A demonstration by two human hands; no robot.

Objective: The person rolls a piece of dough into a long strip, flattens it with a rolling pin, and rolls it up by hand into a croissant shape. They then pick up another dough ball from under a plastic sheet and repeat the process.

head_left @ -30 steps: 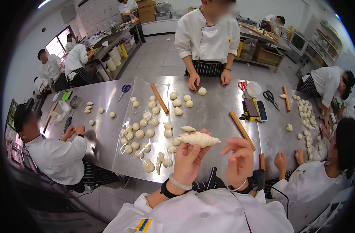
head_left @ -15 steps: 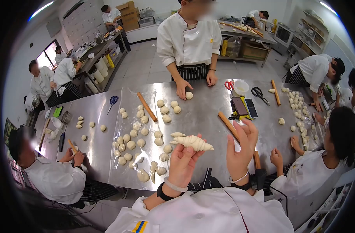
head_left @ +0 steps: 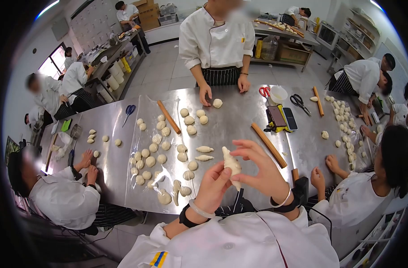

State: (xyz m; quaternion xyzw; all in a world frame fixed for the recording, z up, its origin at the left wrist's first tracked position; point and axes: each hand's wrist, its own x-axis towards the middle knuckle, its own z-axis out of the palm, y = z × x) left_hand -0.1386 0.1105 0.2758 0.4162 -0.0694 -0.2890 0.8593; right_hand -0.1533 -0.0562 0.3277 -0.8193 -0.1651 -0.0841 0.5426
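The left hand [head_left: 215, 185] and right hand [head_left: 262, 167] are each pinching the rolled dough piece [head_left: 232, 164], their grip holding it upright above the tabletop [head_left: 239, 125]. It is looking soft, light and easily dented, so the thicker middle is probably the best place to hold it.

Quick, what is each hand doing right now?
Left hand: closed on the pale, rolled croissant-shaped dough piece, at its lower end.
Right hand: closed on the same dough piece, higher up.

You hold one rolled dough piece [head_left: 232, 166] in your fingers [head_left: 253, 157]. Just left: two shaped dough pieces [head_left: 204, 149]. Beyond: three rolling pins [head_left: 168, 116], three scissors [head_left: 298, 102].
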